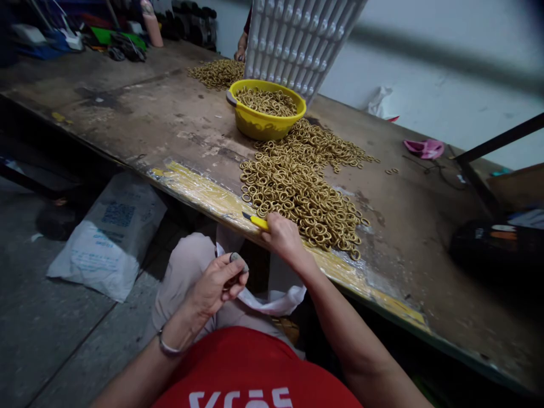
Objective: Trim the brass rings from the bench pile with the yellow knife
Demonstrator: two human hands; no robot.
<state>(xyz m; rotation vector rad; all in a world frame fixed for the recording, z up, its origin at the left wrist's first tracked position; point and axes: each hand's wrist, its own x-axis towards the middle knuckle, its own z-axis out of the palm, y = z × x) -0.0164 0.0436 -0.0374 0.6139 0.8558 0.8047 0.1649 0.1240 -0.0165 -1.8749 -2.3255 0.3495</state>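
My right hand (285,237) is closed around a yellow utility knife (259,222) at the table's front edge, its dark blade pointing left. Just beyond it spreads a large heap of brass-coloured rings (297,192). My left hand (221,284) is held above my lap, thumb and fingers curled together. A grey covering (239,262) sits on one of its fingertips. Whatever lies inside those fingers is mostly hidden. Behind the heap stands a yellow basin (266,126) full of the same rings.
A ridged translucent panel (297,39) stands upright behind the basin. Another person's hand (240,54) shows beside a second ring pile (216,73). A white sack (110,238) lies on the floor at left. A pink cloth (425,149) and dark bag (493,249) are on the right.
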